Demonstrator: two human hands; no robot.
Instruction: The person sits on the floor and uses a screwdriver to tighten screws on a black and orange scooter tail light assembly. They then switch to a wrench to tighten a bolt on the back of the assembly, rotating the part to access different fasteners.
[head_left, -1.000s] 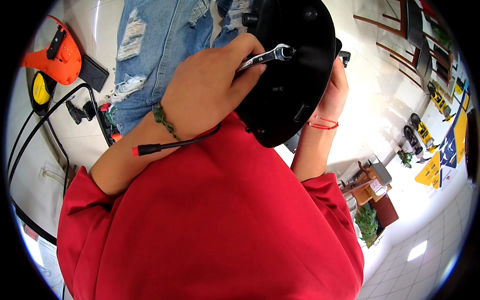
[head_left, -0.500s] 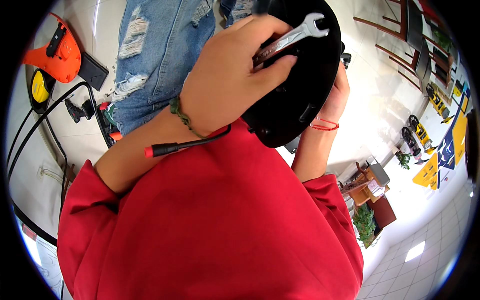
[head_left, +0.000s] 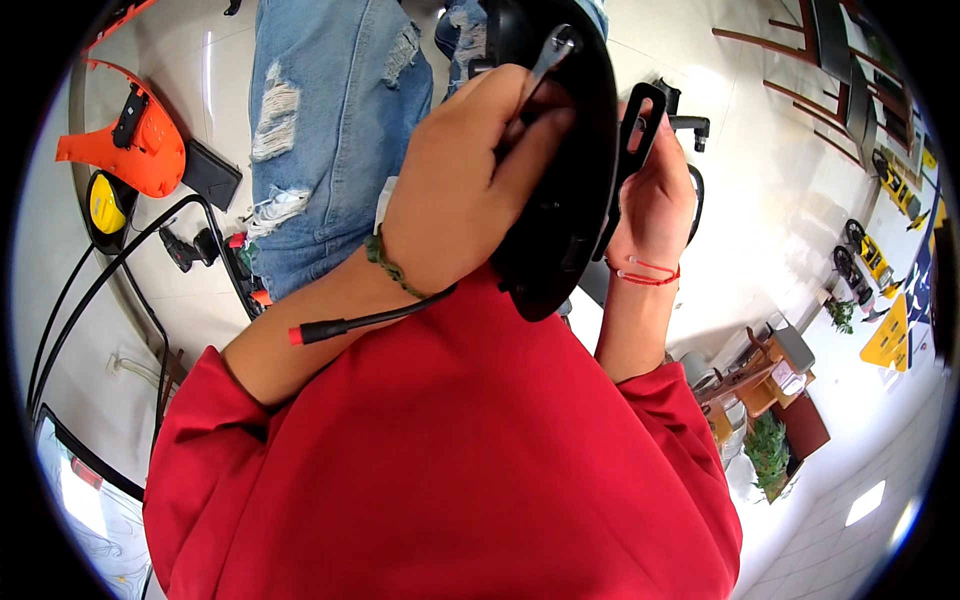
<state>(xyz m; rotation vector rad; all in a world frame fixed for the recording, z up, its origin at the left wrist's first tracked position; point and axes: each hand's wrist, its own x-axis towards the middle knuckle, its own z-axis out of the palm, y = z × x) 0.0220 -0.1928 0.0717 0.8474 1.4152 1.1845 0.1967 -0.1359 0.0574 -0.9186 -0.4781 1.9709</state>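
Observation:
My left hand (head_left: 465, 170) is closed round a silver wrench (head_left: 553, 50), its jaw end sticking up past my fingers. The wrench and my fingertips lie against a round, dish-like black plastic part (head_left: 560, 215), which is tilted nearly edge-on above my lap. On the part's far right side, my right hand (head_left: 655, 195) curls round a black slotted bracket (head_left: 640, 130). Some of its fingers are hidden behind the bracket. A black L-shaped piece (head_left: 693, 130) juts out beside that hand. By my left wrist hangs a black cable (head_left: 370, 320) with a red-tipped plug.
On the floor to the left lie an orange plastic shell (head_left: 150, 150), a black flat box (head_left: 211, 175) and a power drill (head_left: 185, 248). A black tubular frame (head_left: 110, 240) with cables stands close to my left arm. Chairs (head_left: 830, 90) stand at the far right.
The black part has turned more edge-on and shifted left, uncovering the slotted bracket and more of my right hand. The wrench has tipped steeper in my left hand.

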